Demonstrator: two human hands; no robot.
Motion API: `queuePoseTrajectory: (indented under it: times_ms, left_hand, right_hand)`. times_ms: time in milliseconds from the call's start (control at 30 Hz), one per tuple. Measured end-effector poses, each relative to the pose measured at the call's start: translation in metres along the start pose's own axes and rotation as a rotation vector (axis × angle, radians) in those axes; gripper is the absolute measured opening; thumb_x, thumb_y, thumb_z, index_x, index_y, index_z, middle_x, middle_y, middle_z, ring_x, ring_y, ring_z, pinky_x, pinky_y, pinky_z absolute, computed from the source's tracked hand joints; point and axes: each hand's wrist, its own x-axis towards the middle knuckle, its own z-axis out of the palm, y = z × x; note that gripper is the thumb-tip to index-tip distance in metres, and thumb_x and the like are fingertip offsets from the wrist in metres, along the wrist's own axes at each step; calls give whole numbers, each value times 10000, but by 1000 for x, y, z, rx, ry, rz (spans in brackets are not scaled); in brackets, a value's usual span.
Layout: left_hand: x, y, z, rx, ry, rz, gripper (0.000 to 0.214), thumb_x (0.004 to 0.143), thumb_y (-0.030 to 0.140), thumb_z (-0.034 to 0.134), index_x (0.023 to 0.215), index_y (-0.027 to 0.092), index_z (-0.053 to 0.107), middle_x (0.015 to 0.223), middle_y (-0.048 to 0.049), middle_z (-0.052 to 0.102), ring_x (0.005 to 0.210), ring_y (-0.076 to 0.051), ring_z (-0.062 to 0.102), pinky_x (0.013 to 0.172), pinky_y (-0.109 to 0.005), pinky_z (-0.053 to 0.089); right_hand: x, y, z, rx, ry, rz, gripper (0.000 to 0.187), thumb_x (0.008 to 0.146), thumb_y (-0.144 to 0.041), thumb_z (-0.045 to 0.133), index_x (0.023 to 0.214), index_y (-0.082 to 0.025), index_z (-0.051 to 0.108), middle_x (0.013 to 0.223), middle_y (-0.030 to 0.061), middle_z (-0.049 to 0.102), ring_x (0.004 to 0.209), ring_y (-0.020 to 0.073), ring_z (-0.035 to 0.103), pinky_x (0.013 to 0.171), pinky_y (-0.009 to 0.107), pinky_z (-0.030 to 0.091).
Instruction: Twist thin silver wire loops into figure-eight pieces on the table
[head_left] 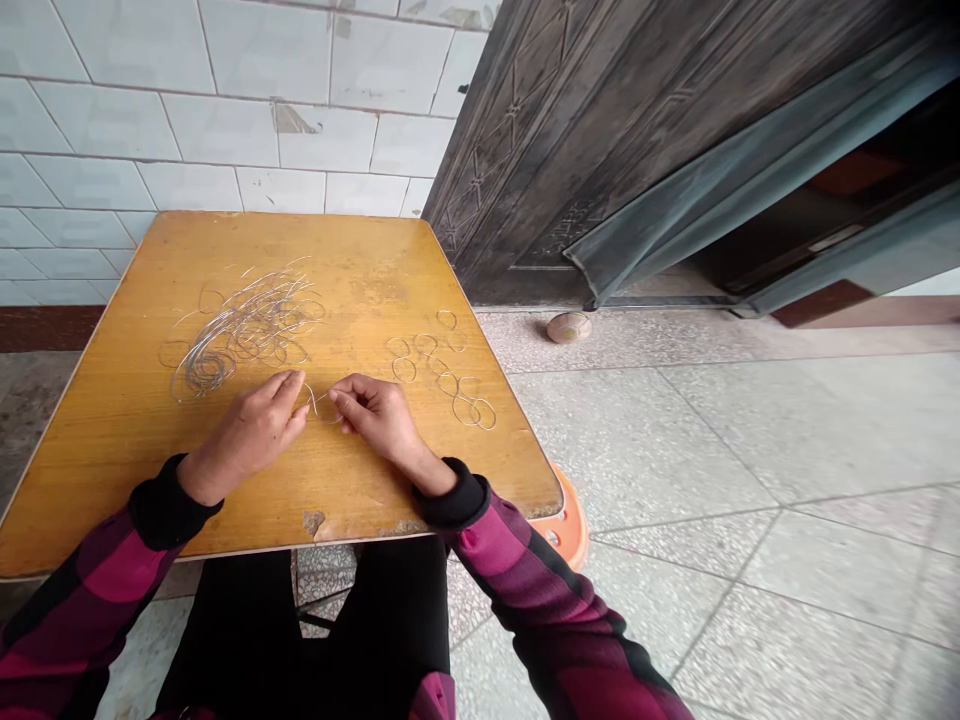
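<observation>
Along the far left, a pale glazed-tile wall [187,100] rises behind a honey-yellow wood-veneer worktop [360,265]. On its left half lies a tangled heap of fine silver wire [240,330], with loose coils spreading outward. Just right of the heap, the left hand [247,425] is closed, its fingers curled towards a thin silver wire strand [316,405]; whether they pinch it, I cannot tell. The right hand [379,420] is closed too, thumb and forefinger pinched on the strand between the hands. Further right, small silver wire loops [442,375] lie in a loose, linked scatter, a few close to the worktop's edge.

A sharp wire end could prick a fingertip, especially with the strand held this close. If released under tension, the strand could spring away and catch the heap, tightening its tangles. A sleeve or wrist dragged across the veneer could also nudge the nearby loops, sending some over the edge onto the speckled stone floor [675,480], where such fine wire would be hard to spot. The chipped front edge [313,522] could snag passing wire.
</observation>
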Motion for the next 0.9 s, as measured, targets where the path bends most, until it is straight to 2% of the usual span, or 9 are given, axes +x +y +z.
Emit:
queuePoseTrajectory:
  times_ms: [333,500,667,900]
  left_hand:
    - [-3,0,4,43,5,8,376,889,142,484,1258,70,495,1058,-194,663,961,-273,671,824,-423,585]
    - [0,2,1,15,-5,-20,416,885,169,522,1288,86,462,1133,-198,639,1026,-279,652,853,-436,576]
    - [1,4,-1,17,-4,-6,418,879,187,552,1264,55,460,1144,-220,627,1049,-287,645,865,-426,572]
    - [0,7,0,2,-39,-18,454,878,194,560,1302,97,430,1149,-195,623,1062,-280,640,868,-430,570]
  right_hand:
    - [0,2,0,-24,2,6,229,866,-379,556,786,-171,607,572,-36,574,447,66,524,509,213,413]
    - [0,-1,0,5,18,12,231,873,-371,543,766,-172,590,562,-37,572,435,67,519,504,216,414]
    - [0,-2,0,17,38,22,231,876,-367,540,752,-175,568,543,-45,559,418,64,508,493,210,407]
    - [1,-1,-1,-3,72,30,246,878,-377,542,737,-176,562,545,-38,568,415,69,507,475,204,401]
